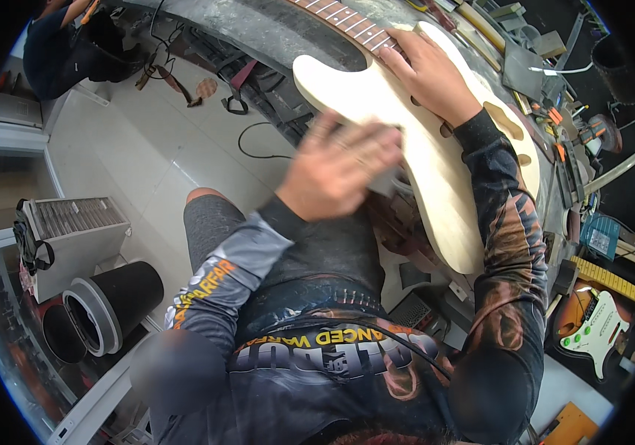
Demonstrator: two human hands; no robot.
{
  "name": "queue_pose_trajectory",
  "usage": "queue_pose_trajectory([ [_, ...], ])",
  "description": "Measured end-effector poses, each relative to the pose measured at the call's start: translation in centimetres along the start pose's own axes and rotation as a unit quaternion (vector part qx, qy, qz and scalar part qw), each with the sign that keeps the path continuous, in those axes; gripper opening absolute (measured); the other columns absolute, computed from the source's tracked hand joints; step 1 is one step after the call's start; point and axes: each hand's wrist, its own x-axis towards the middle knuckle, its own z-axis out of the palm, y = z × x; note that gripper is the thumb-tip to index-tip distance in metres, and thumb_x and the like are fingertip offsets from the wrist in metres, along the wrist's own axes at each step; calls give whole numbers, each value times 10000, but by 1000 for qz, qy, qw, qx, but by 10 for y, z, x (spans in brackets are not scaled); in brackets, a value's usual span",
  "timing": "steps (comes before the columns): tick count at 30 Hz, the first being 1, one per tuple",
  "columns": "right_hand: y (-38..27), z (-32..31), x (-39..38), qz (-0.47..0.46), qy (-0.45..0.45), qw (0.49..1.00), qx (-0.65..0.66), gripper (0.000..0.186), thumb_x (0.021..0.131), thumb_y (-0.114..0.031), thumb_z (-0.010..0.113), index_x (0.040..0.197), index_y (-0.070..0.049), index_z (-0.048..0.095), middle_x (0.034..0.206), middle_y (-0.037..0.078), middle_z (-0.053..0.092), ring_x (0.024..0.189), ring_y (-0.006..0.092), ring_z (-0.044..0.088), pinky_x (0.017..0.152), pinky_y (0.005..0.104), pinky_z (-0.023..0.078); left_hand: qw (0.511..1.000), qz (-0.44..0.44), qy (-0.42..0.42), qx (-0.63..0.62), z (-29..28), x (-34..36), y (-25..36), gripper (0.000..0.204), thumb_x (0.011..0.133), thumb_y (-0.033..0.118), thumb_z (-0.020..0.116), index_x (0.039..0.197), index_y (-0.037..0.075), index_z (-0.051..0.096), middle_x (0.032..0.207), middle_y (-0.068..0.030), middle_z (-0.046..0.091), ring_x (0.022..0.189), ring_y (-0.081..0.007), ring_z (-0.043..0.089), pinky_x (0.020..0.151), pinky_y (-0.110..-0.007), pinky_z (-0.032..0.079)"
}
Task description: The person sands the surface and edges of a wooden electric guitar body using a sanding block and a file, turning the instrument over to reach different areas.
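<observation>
A pale, unpainted guitar body (451, 215) with carved cavities and a fretted neck (340, 18) lies tilted along the bench edge. My right hand (430, 78) grips it at the neck joint, fingers curled over the fretboard's end. My left hand (336, 167), smeared by motion, is at the body's near-left edge; something greyish shows under its fingers, too blurred to name, and I cannot tell whether it touches the wood.
Tools crowd the grey bench (236, 18); a sunburst guitar (596, 334) lies at right. A person in dark clothing (50, 55) is at upper left. A black bin (128, 300) and box (80, 256) stand on the left floor (132, 156), with cables further back.
</observation>
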Motion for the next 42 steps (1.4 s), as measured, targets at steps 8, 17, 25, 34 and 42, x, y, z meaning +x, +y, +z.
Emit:
queue_pose_trajectory([
  [8, -3, 7, 7, -20, 2, 1000, 8, 570, 1175, -481, 540, 1478, -22, 688, 1335, 219, 778, 1294, 433, 671, 1175, 502, 503, 981, -68, 25, -180, 12, 9, 70, 784, 744, 31, 709, 1527, 59, 734, 1680, -156, 658, 1609, -350, 582, 1374, -597, 354],
  [17, -5, 3, 4, -12, -7, 1000, -4, 554, 1188, -470, 510, 1479, -27, 672, 1405, 217, 761, 1357, 453, 670, 1347, 531, 380, 995, -92, 41, -16, -16, 20, 33, 588, 834, -35, 703, 1417, -9, 770, 1573, -181, 738, 1545, -342, 649, 1345, -562, 413],
  [25, 1, 1, 2, -17, -6, 1000, -21, 581, 1193, -478, 490, 1512, -25, 664, 1398, 227, 761, 1326, 441, 681, 1305, 524, 418, 995, -47, 57, 67, -36, 17, -16, 572, 860, -84, 678, 1409, 30, 787, 1475, -165, 790, 1452, -319, 721, 1274, -537, 513],
  [34, -3, 0, 1, -25, -7, 1000, 4, 587, 1183, -467, 512, 1510, -2, 661, 1357, 228, 777, 1296, 419, 699, 1319, 524, 399, 994, -93, 57, 9, -18, 8, 15, 727, 798, -73, 621, 1502, 52, 756, 1591, -148, 725, 1560, -332, 625, 1333, -542, 444],
  [42, -6, 1, 5, 1, -1, 1000, 16, 574, 1181, -462, 537, 1503, -7, 670, 1359, 229, 764, 1272, 427, 698, 1312, 504, 412, 947, -285, 142, -46, -36, 38, -47, 634, 905, 11, 575, 1525, -34, 700, 1626, -248, 667, 1570, -410, 586, 1345, -609, 394],
])
